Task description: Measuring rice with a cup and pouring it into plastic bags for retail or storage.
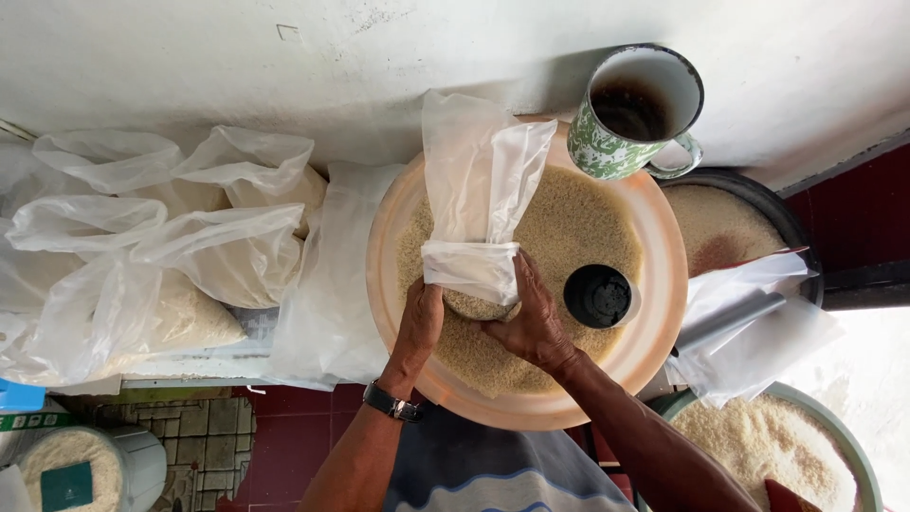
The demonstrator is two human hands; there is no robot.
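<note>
Plastic bag (pixel 479 223) crinkly, clear – both hands gripping it over grainy rice basin (pixel 664 313).

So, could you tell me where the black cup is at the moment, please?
In the head view, the black cup sits on the rice inside the orange basin, just right of the right hand, below the green mug.

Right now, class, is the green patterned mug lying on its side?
No: the green patterned mug stands upright at the basin's far rim, its open mouth facing up.
</note>
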